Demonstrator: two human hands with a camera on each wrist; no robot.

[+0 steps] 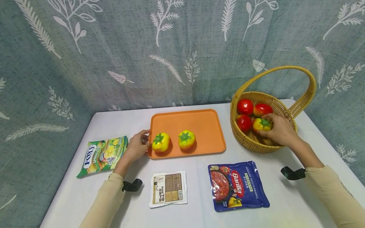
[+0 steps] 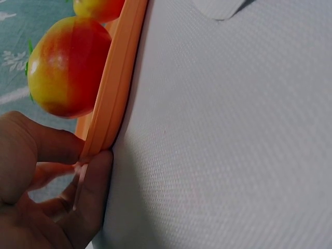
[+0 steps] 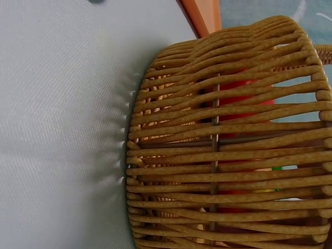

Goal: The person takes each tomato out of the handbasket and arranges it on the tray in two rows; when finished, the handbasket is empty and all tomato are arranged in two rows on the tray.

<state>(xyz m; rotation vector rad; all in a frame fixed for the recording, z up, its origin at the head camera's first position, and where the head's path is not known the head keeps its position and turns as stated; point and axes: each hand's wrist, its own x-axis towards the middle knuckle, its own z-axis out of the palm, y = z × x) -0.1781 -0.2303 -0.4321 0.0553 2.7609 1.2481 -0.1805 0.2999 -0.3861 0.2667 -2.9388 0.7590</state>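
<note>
My left hand [image 1: 138,147] pinches the left rim of an orange tray [image 1: 171,122]; in the left wrist view, thumb and fingers meet at the tray's corner [image 2: 98,132]. Two yellow-red tomatoes [image 1: 161,142] with green leafy tops sit in the tray, apart from each other. Over at the right, my right hand [image 1: 279,129] reaches into a wicker basket [image 1: 262,147] and holds a similar yellow-red tomato [image 1: 261,124] between thumb and fingers. Beside it in the basket lie several red fruits [image 1: 245,106]. The basket's woven wall [image 3: 249,155] hides most of that hand in the right wrist view.
A green Fox's candy bag [image 1: 104,155] lies left of the left hand. Toward the front are a white-and-brown packet [image 1: 169,189] and a blue Barilla pouch [image 1: 238,186]. The basket's tall handle [image 1: 285,68] arches above it. A patterned curtain [image 1: 182,53] hangs behind the table.
</note>
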